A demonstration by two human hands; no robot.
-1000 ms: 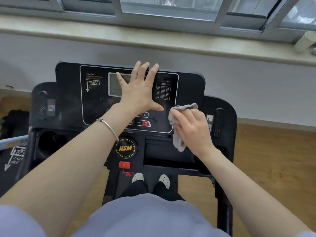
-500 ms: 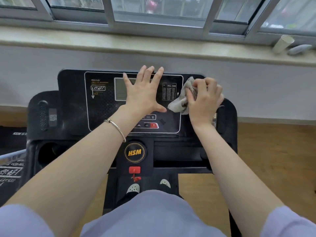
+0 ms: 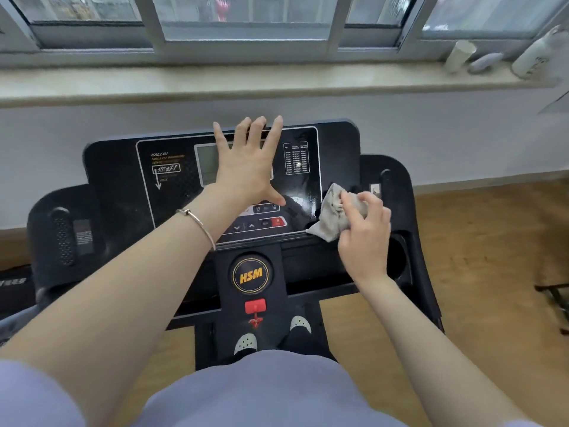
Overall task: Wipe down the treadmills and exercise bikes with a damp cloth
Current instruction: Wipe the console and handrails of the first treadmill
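Lavender short sleeves (image 3: 27, 392), thin silver bangle (image 3: 200, 224) on left wrist, white perforated clogs (image 3: 246, 343).

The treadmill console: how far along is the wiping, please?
Looks done: wet streaks shine at the right of the black console panel. In hand: right hand grips the crumpled grey cloth at its lower corner; left hand rests on the grey display. Left: panel's left half, side wings.

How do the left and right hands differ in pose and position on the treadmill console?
The left hand lies flat, fingers spread, over the display of the console; the right hand curls round a grey cloth. The left hand is at the console's middle, the right hand by its lower right edge. The left wrist wears a bracelet, the right none. Both are bare.
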